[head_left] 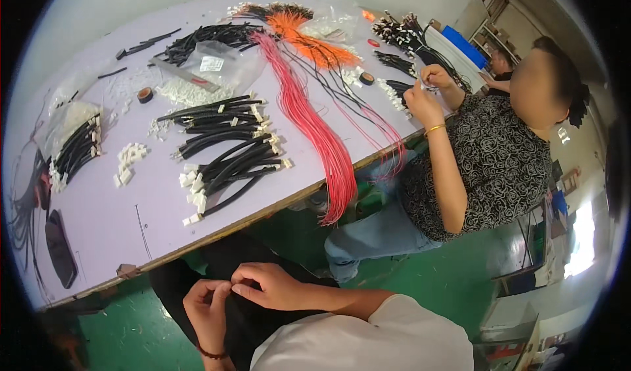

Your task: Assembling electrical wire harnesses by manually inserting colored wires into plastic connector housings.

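My left hand (208, 308) and my right hand (271, 287) meet over my lap, in front of the table's near edge. Thumb and fingers of each are pinched together, with the fingertips touching or nearly so. Whatever is between them is too small or too hidden to name. Nearest on the table (167, 223) is a bundle of short black sleeved cables (242, 172) with white connectors on the ends. A similar bundle (223, 122) lies just behind it. Loose white connectors (130, 155) form a small pile to the left.
Long pink wires (305, 118) hang over the table edge, right of the cables. Orange wires (312, 45), a clear bag (227, 68) and a tape roll (144, 95) lie farther back. A dark phone-like slab (60, 248) rests at left. A co-worker (486, 154) sits at right, both hands raised.
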Tool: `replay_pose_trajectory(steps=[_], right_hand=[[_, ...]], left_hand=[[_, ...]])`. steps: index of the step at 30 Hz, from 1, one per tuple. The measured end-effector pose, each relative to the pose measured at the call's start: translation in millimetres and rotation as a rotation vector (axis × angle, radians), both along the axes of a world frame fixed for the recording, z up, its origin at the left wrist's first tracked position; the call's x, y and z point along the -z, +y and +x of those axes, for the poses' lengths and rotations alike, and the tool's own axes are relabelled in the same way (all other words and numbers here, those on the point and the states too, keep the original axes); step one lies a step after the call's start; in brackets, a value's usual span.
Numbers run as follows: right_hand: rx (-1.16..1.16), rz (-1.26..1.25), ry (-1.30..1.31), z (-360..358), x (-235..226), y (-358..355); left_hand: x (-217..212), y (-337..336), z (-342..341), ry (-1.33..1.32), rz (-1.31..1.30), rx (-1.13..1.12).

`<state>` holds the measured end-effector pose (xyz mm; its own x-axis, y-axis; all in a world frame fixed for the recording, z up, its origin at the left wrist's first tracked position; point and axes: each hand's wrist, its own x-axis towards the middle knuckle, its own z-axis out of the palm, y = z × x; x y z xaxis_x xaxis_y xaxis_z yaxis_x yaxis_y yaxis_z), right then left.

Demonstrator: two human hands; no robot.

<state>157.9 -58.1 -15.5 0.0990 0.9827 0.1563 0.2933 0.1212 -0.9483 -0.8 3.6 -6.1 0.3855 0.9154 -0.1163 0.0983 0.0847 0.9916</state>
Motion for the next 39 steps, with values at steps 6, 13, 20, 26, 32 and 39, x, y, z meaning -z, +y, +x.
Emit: replay_pose_trajectory(steps=[6,13,20,26,32,39], right_hand=[[0.031,0.117,-0.139,0,-2,1],[-0.062,0.152,-0.153,6,-3,3],[-0.102,-0.028,0.108,7,-6,3],[-0.159,-0.162,0.328,3,-15,7],[-0.163,-0.069,0.24,-4,-31,24],[-0.177,0.197,0.114,-8,-48,42]], left_hand=[[-2,-4,3,0.146,0.25,-0.021],[-4,-2,2,-0.045,-0.027,0.005],[-13,-6,6,-0.064,0.05,-0.006],[-15,-1,-3,-0.081,0.214,-0.052],[-23,8,-10,-0.024,0.436,-0.115],[-29,15,-9,-0.186,0.438,-0.118]])
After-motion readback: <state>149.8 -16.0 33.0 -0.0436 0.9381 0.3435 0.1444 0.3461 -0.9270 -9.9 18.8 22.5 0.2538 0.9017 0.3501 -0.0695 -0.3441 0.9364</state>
